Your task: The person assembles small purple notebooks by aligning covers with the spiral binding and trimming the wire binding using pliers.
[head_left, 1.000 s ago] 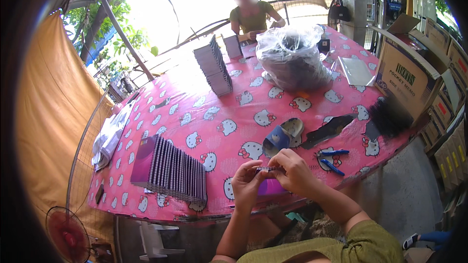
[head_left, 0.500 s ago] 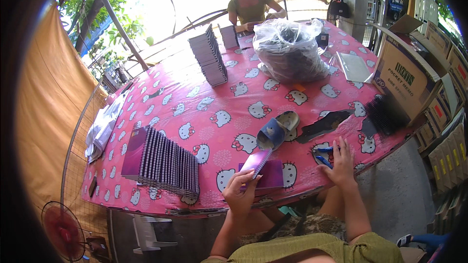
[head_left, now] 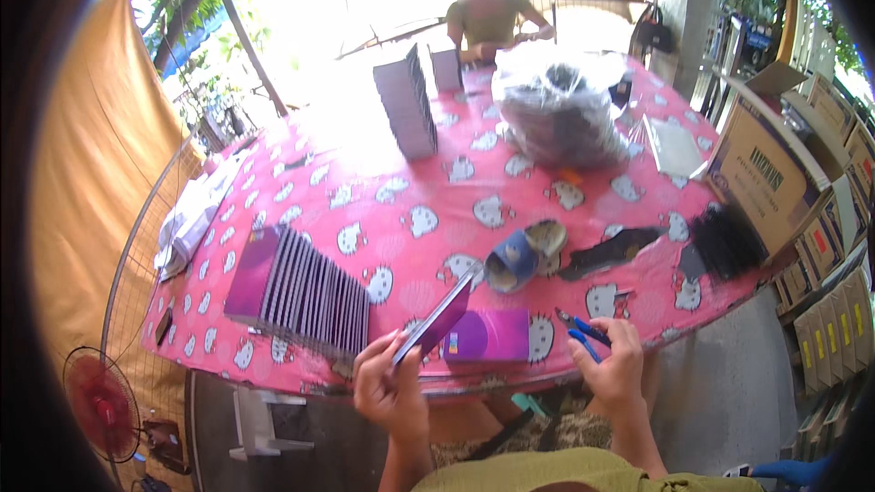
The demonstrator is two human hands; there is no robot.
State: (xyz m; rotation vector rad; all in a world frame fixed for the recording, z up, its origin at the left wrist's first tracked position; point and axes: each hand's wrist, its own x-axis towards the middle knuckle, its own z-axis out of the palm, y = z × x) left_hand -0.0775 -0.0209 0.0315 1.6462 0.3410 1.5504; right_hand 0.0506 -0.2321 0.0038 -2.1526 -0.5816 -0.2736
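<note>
Between the fingers and thumb of my left hand (head_left: 390, 383) is a small spiral notebook (head_left: 442, 317), raised off the table and tilted on edge. Just right of it a second purple notebook (head_left: 488, 335) lies flat near the front edge. My right hand (head_left: 612, 366) grips blue-handled pliers (head_left: 591, 335), their small jaws pointing up and left over the tablecloth. To the left of my left hand stands a long row of purple-covered spiral notebooks (head_left: 301, 292), packed together.
A blue slipper (head_left: 515, 262) lies beyond the flat notebook on the pink tablecloth (head_left: 419, 251). Notebook stacks (head_left: 406, 109) and a clear bag of dark items (head_left: 561, 114) stand farther back. Black coils (head_left: 725, 241) lie near an open carton (head_left: 770, 169). A co-worker (head_left: 497, 23) sits opposite.
My right hand has picked up the pliers from the table and drawn them left. My left hand has moved left and turned the notebook upward, away from the flat one.
</note>
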